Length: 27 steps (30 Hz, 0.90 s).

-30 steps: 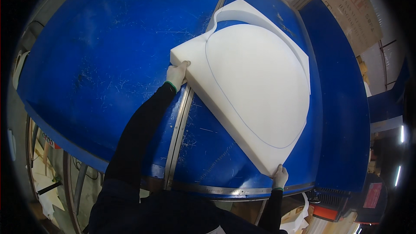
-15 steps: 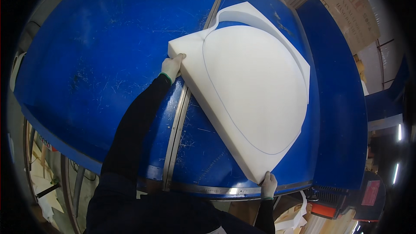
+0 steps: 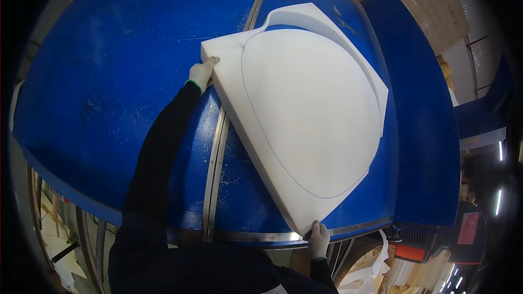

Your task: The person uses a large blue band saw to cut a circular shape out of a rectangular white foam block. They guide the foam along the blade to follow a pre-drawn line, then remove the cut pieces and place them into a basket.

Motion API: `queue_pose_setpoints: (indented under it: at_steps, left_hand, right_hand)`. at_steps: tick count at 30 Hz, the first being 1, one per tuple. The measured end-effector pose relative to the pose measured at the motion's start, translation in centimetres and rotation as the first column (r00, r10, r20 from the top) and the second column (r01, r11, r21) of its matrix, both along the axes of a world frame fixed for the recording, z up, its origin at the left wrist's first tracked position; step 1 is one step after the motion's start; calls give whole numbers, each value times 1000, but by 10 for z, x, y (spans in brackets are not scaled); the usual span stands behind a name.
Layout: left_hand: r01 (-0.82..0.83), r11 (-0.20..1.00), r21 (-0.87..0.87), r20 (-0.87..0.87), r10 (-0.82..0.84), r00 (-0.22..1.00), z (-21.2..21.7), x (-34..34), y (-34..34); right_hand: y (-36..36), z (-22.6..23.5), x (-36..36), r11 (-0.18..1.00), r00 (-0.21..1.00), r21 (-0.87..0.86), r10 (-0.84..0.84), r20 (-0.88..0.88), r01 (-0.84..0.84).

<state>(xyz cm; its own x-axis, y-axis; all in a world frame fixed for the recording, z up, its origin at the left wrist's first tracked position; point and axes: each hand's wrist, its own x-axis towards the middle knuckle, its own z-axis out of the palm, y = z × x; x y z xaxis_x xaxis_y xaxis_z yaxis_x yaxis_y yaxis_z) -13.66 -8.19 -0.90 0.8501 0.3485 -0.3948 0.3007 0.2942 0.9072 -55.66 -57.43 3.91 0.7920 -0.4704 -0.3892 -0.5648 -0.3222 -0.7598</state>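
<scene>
A thick white foam block (image 3: pixel 313 109) lies on the blue table (image 3: pixel 120 32), with a curved blue line drawn on its top. Along its far side a cut follows the curve, and an offcut strip (image 3: pixel 340 32) stands away from the rounded part by a narrow gap. The strip still meets the block near its left corner. My left hand (image 3: pixel 201 73), in a pale glove with a green cuff, grips the edge by that corner, thumb on top. At the near corner my right hand (image 3: pixel 318 238), also gloved, pinches the foam. The fingers under the block are hidden.
A metal-edged seam (image 3: pixel 217 163) crosses the table and passes under the foam. A metal rail (image 3: pixel 261 236) runs along the near edge. Blue panels (image 3: pixel 422 109) rise at the right. White scraps (image 3: pixel 370 275) and a dark machine with an orange part (image 3: pixel 409 252) stand at lower right.
Both hands have shifted left with the foam block, which has turned slightly clockwise. Its near corner now sits over the table's front rail. The view has moved a little too.
</scene>
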Motion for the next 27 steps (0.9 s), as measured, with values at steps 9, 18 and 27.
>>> queue_pose_setpoints:
  at_steps: [9, 18, 27]
  left_hand:
    - [50, 980, -195, 92, -33, 995, -23, -13, -15]
    - [231, 931, -284, -52, -256, 965, 28, -130, -68]
    - [139, 990, -17, -84, -140, 987, 45, -151, -118]
  right_hand:
    - [-8, 4, -16, 993, 1000, -114, 7, 8, -6]
    - [-106, -8, 85, 952, 951, -51, -296, 87, 301]
    - [-134, -29, 136, 995, 992, 76, -69, 108, 61]
